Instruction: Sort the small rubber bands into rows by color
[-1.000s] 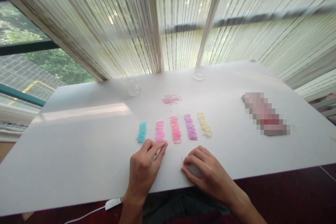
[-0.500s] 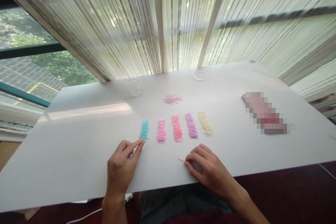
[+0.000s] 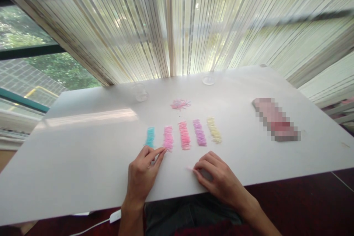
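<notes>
My left hand [image 3: 143,171] is closed in a pinch at the near end of the pink row of short sticks [image 3: 168,138]. A small pink stick seems to be at its fingertips, merging with the row. To its left lies the turquoise row [image 3: 150,137]. My right hand [image 3: 218,173] rests near the table's front edge, thumb and fingers pinching a short pale pink stick [image 3: 189,168] that pokes out leftward. Further right are the coral row [image 3: 184,135], the purple row [image 3: 199,132] and the yellow row [image 3: 214,130]. Beyond them sits a loose mixed pile of sticks [image 3: 179,104].
Two clear round pieces, perhaps a container [image 3: 140,93] and a lid [image 3: 208,80], lie at the far edge of the white table [image 3: 83,166]. A pixelated oblong object [image 3: 276,118] is on the right. String curtains [image 3: 138,25] hang behind.
My left hand has moved right, from the near end of the turquoise row to that of the pink row. My right hand stays nearly in place with its pale stick. The view has shifted slightly.
</notes>
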### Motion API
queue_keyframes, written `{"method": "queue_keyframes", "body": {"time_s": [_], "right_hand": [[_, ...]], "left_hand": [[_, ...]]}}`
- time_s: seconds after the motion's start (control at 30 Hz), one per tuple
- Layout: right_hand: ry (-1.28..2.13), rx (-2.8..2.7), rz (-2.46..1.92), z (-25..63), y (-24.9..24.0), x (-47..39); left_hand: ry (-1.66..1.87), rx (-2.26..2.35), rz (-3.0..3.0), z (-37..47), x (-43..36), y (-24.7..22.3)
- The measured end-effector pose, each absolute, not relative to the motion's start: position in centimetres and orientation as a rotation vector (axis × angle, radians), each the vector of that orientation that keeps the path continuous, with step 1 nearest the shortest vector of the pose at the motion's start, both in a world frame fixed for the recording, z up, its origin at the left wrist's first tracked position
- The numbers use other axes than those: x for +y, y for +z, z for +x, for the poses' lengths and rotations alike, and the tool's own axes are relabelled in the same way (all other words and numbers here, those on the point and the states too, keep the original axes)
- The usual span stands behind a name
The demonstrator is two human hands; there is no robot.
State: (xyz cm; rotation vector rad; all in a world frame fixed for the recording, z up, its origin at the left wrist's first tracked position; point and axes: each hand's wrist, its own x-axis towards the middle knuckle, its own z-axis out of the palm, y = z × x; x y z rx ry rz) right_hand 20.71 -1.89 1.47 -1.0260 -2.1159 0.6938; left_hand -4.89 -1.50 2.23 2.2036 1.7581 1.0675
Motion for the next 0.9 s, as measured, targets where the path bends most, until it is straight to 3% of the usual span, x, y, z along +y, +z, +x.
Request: {"method": "queue_keyframes", "body": {"time_s": [0.9], "right_hand": [[0.736,-2.083,-1.005,20.77,1.25,-1.74]], "left_hand": [[1.099,1.756,2.173,-5.41,-1.04,2.08]]}}
